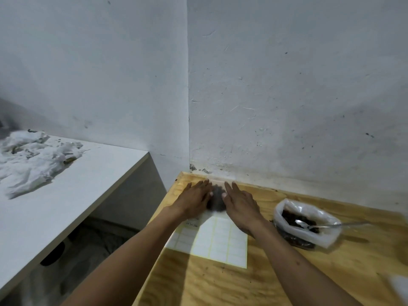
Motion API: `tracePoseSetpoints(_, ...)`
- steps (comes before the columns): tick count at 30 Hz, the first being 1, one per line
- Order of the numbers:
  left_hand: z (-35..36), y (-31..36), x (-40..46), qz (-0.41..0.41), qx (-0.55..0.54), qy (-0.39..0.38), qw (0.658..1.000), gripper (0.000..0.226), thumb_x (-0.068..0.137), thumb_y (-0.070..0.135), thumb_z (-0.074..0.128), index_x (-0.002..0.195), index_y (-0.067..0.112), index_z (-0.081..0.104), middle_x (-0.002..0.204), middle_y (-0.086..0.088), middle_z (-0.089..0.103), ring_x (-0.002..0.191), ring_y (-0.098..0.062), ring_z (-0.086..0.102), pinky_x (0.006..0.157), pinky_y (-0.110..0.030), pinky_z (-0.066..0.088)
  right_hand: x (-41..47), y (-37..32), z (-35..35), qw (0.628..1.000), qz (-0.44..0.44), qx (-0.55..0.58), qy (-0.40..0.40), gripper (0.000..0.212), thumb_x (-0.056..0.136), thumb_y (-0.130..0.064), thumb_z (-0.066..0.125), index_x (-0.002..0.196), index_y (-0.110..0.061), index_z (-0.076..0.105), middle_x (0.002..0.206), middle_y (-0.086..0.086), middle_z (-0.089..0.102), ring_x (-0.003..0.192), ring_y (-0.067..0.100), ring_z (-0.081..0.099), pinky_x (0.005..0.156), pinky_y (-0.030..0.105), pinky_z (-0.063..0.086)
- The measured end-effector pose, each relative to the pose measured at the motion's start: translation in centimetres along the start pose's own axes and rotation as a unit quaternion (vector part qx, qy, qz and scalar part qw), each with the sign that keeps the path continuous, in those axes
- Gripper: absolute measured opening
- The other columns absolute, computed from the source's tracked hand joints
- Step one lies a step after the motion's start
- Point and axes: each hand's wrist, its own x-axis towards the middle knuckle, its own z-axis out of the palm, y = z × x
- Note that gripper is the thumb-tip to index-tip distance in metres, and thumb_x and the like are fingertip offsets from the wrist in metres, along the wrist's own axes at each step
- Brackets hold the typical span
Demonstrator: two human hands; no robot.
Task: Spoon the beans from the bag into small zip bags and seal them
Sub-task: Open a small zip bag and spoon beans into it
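A: On the far left, what borders the work area?

B: A white laminate table (72,184) with a crumpled white cloth (33,160) on it. Its right edge runs diagonally toward the corner of the white plaster wall (276,96). A dark gap of floor separates it from the light plywood tabletop (220,283), whose left edge slants down from the wall corner. The near stretch of plywood is bare wood, open for moving.

A: And the hands?

B: The left hand (194,198) lies palm down with straight fingers pointing toward the wall, its thumb side touching a small clear zip bag of dark beans (216,200). The right hand (241,202) mirrors it, fingers straight and together, pressing the bag's other side. Neither hand curls around anything; both are flat and flank the bag between them.

A: Where does that bag sit, and how does it point?

B: Near the plywood's back edge, just short of the wall, at the far end of a white sheet of blank rectangular stickers (218,241). The bag is blurred; its long axis seems to run toward the wall, with a pale strip at the wall end, though I cannot tell that for sure.

A: Further right?

B: A larger clear plastic bag of dark beans (306,224) sits open, well apart from the hands. A metal spoon (318,225) rests in it, bowl inside, handle pointing right over the rim.
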Motion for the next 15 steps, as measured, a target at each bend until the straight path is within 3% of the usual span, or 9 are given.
tracePoseSetpoints(2,-0.9,0.9,-0.7,0.014,-0.028,0.120,0.992,0.032,0.106,0.022,0.044,0.129,0.008,0.060,0.135,-0.014,0.063,0.124,-0.031,0.057,0.096,-0.031,0.039,-1.1,-0.1,-2.0,0.997,-0.024,0.063,0.044,0.054,0.107,-0.046,0.029,0.159,-0.033,0.021,0.168,-0.008,0.013,0.154,0.021,0.013,0.123,0.042,0.018)
tracePoseSetpoints(4,-1.6,1.9,-0.6,0.003,-0.058,0.177,0.982,0.034,0.103,0.020,0.051,0.133,0.007,0.062,0.129,-0.013,0.068,0.117,-0.031,0.062,0.093,-0.031,0.043,-2.1,-0.2,-4.4,0.987,-0.029,0.114,0.107,0.051,0.107,-0.040,0.037,0.157,-0.027,0.032,0.165,-0.005,0.025,0.152,0.021,0.021,0.121,0.035,0.020)
tracePoseSetpoints(6,-2.1,3.3,-0.2,-0.006,-0.084,0.195,0.977,0.037,0.102,0.018,0.052,0.136,0.009,0.061,0.128,-0.013,0.068,0.118,-0.031,0.062,0.095,-0.031,0.043,-2.9,0.3,-7.0,0.980,-0.035,0.119,0.154,0.048,0.106,-0.037,0.044,0.152,-0.026,0.042,0.159,-0.003,0.038,0.147,0.022,0.032,0.121,0.036,0.026)
tracePoseSetpoints(9,-2.2,7.3,0.7,0.026,-0.120,0.217,0.968,0.033,0.100,0.015,0.055,0.131,0.010,0.066,0.113,-0.009,0.073,0.105,-0.030,0.063,0.086,-0.031,0.042,-4.6,1.9,-11.2,0.976,-0.036,0.070,0.202,0.040,0.102,-0.033,0.051,0.140,-0.023,0.056,0.141,0.002,0.058,0.131,0.022,0.052,0.109,0.037,0.042)
tracePoseSetpoints(15,0.3,20.2,0.2,0.178,-0.184,0.197,0.946,0.031,0.099,0.016,0.056,0.128,0.012,0.067,0.105,-0.004,0.072,0.094,-0.023,0.064,0.082,-0.036,0.051,-11.5,8.0,-17.6,0.962,0.038,-0.001,0.271,0.035,0.095,-0.028,0.059,0.130,-0.023,0.064,0.126,0.003,0.066,0.112,0.020,0.063,0.099,0.036,0.049)
